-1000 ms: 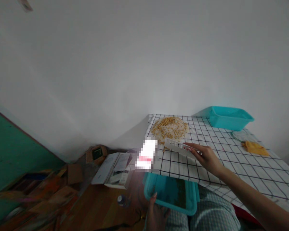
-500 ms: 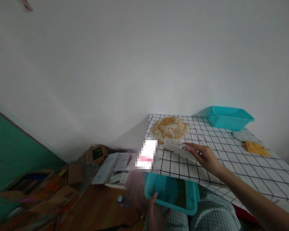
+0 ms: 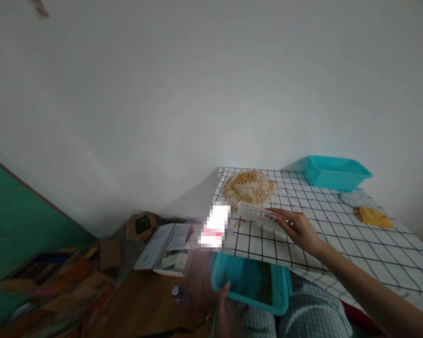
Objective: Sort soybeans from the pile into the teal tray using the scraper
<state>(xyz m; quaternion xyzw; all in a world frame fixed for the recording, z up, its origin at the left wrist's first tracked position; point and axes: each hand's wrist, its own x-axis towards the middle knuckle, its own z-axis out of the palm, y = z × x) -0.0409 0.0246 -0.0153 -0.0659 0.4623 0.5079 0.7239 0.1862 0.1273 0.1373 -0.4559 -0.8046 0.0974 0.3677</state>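
My right hand (image 3: 301,230) grips a flat white slotted plastic piece (image 3: 257,214), its edge resting on the checked tablecloth (image 3: 338,234) just in front of a heap of yellow beans mixed with white grains (image 3: 249,186). A few loose beans lie by its left end. Below the table edge, my left hand (image 3: 229,314) holds the near rim of a teal tray (image 3: 250,284) that sits on my lap and has dark stuff in it.
A second teal tub (image 3: 334,172) stands at the back of the table, with a clear lid (image 3: 352,199) and an orange cloth (image 3: 373,217) near it. On the wooden floor to the left lie boxes, papers (image 3: 165,251) and a bottle (image 3: 179,293).
The white slotted piece and my right hand have shifted slightly left towards the table edge. My left hand and the tray stay put.
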